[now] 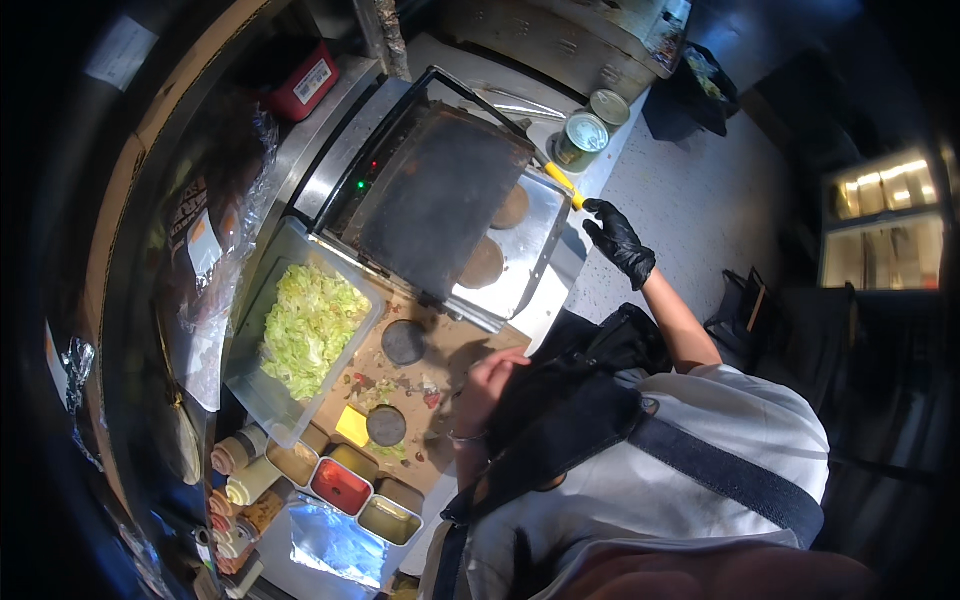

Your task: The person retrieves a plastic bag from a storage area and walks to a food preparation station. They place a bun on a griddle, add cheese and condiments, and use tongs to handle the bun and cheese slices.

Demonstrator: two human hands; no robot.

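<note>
My right hand (619, 241), in a black glove, is at the end of a yellow handle (564, 185) beside a contact grill (442, 199). Whether its curled fingers grip that handle is unclear. Bare and loosely bent, my left hand (491, 375) hovers over the near edge of a brown board (442, 360) and shows nothing in it. Two brown patties (481, 264) lie partly under the grill's dark upper plate, on a shiny metal surface (517, 285). Two dark grey discs (403, 343), patties or buns, sit on the board; a yellow cheese slice (352, 425) touches the lower one.
A clear tub (262, 401) of shredded lettuce (315, 330) overlaps the board's far side. Metal sauce pans (341, 486), foil (337, 540) and several squeeze bottles (251, 480) stand to the left. Tins (583, 139) sit past the grill. A red bin (309, 82) rests on a ledge.
</note>
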